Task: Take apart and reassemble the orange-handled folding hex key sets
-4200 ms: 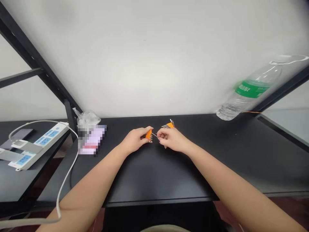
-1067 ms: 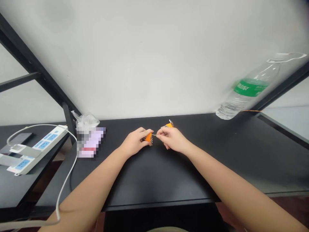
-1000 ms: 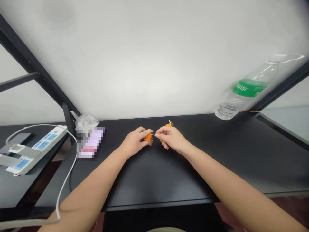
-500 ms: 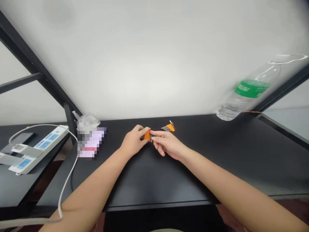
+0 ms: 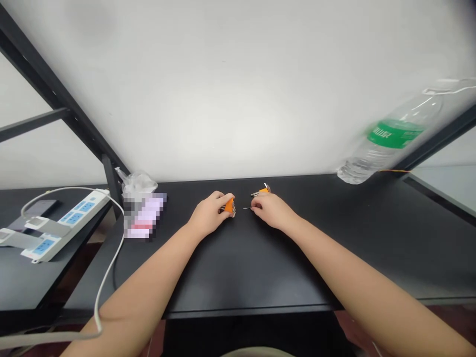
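Note:
My left hand [image 5: 208,215] rests on the black table [image 5: 241,267] with its fingers closed around an orange hex key holder [image 5: 230,206] with several metal keys in it. My right hand [image 5: 271,210] lies just right of it, fingers curled, pinching a thin metal hex key [image 5: 247,208] whose tip points left toward the holder. A small gap separates the key's tip from the holder. A second orange hex key holder [image 5: 262,190] lies on the table just behind my right hand.
A blurred pink and white packet [image 5: 145,216] and a crumpled clear plastic bag [image 5: 136,179] sit at the left. A white power strip [image 5: 59,225] with its cable lies on the neighbouring table. A water bottle [image 5: 386,141] with a green label stands at the back right.
My right hand has drawn back to the right, away from the holder in my left hand, and now holds a thin key clear of it. Half a second ago its fingers touched the holder.

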